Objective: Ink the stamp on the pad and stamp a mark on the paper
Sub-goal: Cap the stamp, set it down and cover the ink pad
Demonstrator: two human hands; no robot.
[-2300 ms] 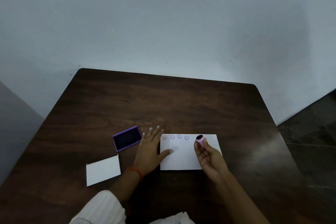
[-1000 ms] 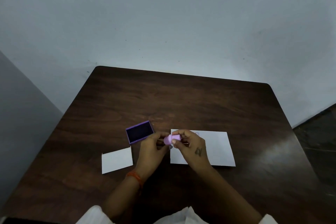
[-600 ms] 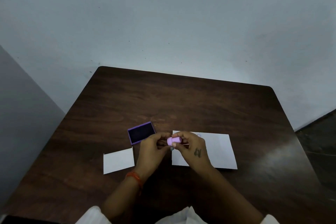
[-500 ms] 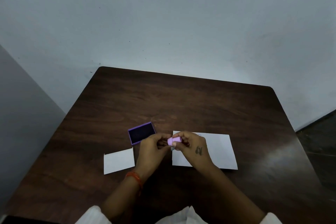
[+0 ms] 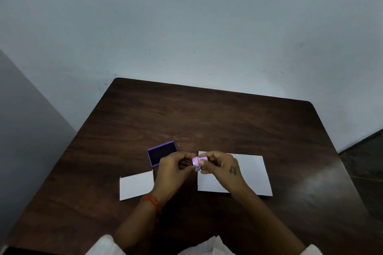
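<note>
Now both hands pinch the little purple stamp (image 5: pixel 198 160) in mid-air, left hand (image 5: pixel 173 168) and right hand (image 5: pixel 220 168) meeting above the paper (image 5: pixel 251 174) edge. Ink pad (image 5: pixel 161 153) sits open just beside. Risk: fumbling fingers smear ink or drop it.

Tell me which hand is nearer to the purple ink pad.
Left. The left hand is just beside the ink pad; the right hand is farther, over the paper.
</note>
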